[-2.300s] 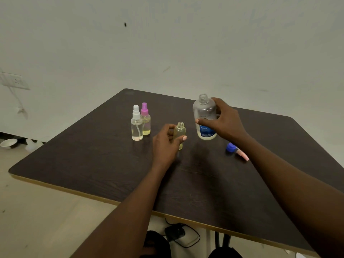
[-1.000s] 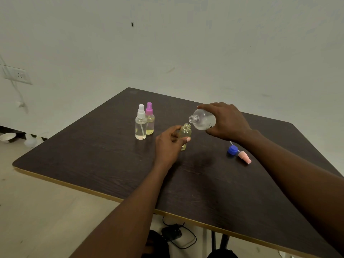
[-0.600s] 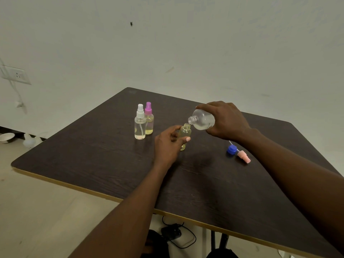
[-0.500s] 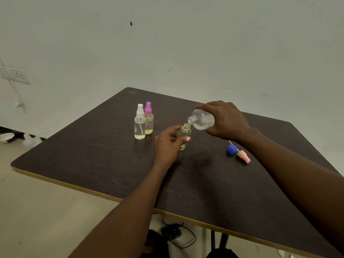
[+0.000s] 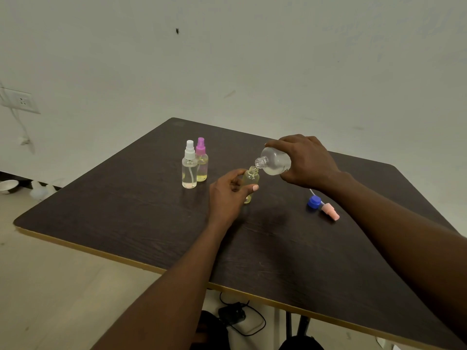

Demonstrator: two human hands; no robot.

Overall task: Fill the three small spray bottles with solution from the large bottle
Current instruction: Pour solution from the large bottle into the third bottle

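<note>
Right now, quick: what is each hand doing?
Left hand: holds the small open bottle upright on the table.
Right hand: grips the large bottle, tipped with its mouth at the small one.

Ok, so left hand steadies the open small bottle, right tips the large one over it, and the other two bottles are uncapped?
No. The head view shows both other bottles capped: the white-topped bottle and the pink-topped bottle. The rest is right.
</note>
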